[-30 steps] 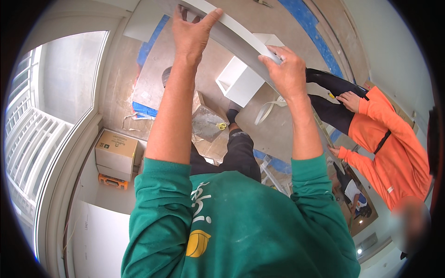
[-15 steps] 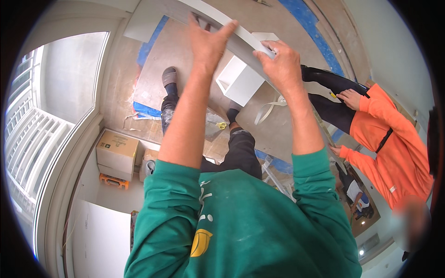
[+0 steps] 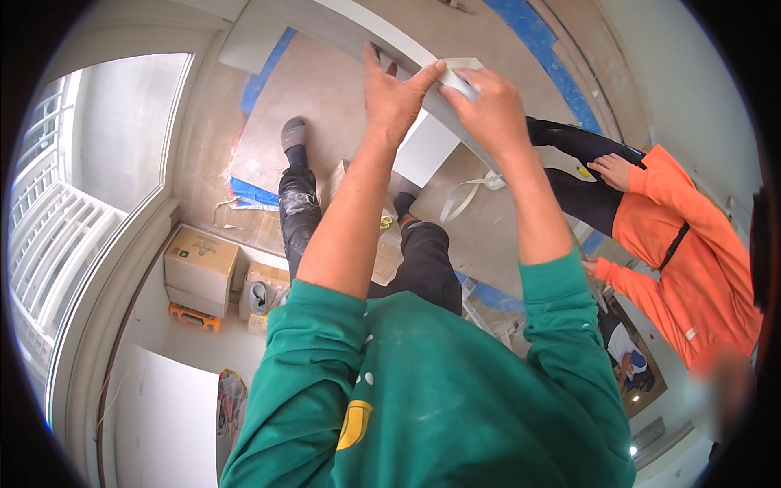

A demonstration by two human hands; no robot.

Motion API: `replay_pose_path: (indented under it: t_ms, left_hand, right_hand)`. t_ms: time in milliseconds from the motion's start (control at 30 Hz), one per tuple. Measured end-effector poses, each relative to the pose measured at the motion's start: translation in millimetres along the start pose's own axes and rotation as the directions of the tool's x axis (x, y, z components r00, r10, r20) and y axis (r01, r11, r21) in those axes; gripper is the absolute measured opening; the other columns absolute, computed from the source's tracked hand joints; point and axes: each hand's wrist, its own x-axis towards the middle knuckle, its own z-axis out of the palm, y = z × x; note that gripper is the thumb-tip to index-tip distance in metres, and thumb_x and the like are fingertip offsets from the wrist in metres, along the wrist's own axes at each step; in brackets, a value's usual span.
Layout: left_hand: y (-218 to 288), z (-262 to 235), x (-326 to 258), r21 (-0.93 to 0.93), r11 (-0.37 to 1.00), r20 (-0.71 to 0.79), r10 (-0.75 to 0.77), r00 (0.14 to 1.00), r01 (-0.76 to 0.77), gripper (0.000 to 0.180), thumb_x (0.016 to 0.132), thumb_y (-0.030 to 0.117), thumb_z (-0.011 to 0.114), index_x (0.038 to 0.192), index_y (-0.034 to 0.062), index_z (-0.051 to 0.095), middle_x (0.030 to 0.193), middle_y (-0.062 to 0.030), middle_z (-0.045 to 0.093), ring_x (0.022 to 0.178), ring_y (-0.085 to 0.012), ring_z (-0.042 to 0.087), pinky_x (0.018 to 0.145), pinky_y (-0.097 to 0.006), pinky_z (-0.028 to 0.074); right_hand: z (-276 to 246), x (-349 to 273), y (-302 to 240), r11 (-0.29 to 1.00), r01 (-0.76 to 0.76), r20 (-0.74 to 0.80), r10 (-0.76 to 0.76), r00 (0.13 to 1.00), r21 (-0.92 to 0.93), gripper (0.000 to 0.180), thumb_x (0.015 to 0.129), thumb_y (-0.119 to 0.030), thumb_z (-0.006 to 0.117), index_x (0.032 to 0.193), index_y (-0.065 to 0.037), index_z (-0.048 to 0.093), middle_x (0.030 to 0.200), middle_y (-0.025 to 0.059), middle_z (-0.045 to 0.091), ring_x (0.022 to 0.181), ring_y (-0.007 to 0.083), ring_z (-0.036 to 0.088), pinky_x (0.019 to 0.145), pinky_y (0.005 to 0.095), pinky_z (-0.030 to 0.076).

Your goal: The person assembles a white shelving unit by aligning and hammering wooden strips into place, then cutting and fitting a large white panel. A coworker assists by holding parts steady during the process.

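A long white panel slants across the top of the view, its narrow edge facing up. My left hand grips that edge, thumb on one side and fingers over the other. Close beside it, my right hand is closed at the same edge, around a small pale grey piece whose kind I cannot make out; the fingers partly cover it. Below the panel, a white box-like unit stands on the floor, partly hidden by my left hand. A loose white strip curls near my right forearm.
At right, a co-worker in an orange top stands close by. Cardboard boxes and an orange case lie at lower left. Blue tape edges the brown floor covering. Left is a window.
My left hand has slid right along the panel's edge, until its thumb is almost at my right hand. My right hand has shifted slightly left. More of the white unit is covered.
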Motion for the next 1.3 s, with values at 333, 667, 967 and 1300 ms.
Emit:
replay_pose_path:
  t_ms: [333,667,967,1300]
  left_hand:
    - [6,2,-5,-0.029,0.999,-0.008,0.03,1.0,-0.03,0.094,0.075,0.015,0.087,0.145,-0.0075,0.027,0.142,-0.0228,0.043,0.129,-0.0348,0.05,0.106,-0.039,0.046]
    - [7,-4,-8,0.052,0.999,0.012,0.01,1.0,-0.01,0.102,0.074,0.014,0.087,0.148,-0.0069,0.019,0.149,-0.0265,0.035,0.138,-0.0427,0.038,0.104,-0.044,0.049]
    - [16,1,-15,-0.003,1.0,0.018,-0.003,1.0,0.003,0.101,0.074,0.012,0.087,0.148,-0.0066,0.02,0.148,-0.0256,0.035,0.136,-0.0406,0.041,0.104,-0.043,0.049]
    - [15,1,-8,0.006,1.0,0.036,-0.025,0.999,0.025,0.103,0.075,0.011,0.086,0.149,-0.009,0.017,0.149,-0.027,0.035,0.137,-0.0387,0.041,0.103,-0.041,0.049]
  right_hand:
    - [-39,-72,48,0.998,-0.063,-0.054,0.062,0.997,-0.012,0.032,0.081,-0.02,0.077,0.106,-0.001,0.073,0.106,0.0145,0.071,0.091,0.0312,0.069,0.083,0.0358,0.053]
    - [-27,-76,50,0.987,-0.158,-0.035,0.157,0.987,-0.019,0.034,0.082,-0.024,0.076,0.108,-0.002,0.073,0.106,0.0165,0.072,0.098,0.0312,0.069,0.086,0.0364,0.053]
    - [-25,-79,49,0.986,-0.164,-0.046,0.163,0.986,-0.013,0.034,0.08,-0.022,0.076,0.107,-0.002,0.073,0.102,0.0153,0.072,0.093,0.0307,0.07,0.084,0.0358,0.053]
    - [-19,-73,53,0.991,-0.137,-0.069,0.136,0.988,-0.01,0.031,0.079,-0.019,0.077,0.105,-0.002,0.074,0.099,0.015,0.072,0.09,0.0319,0.069,0.08,0.0374,0.053]
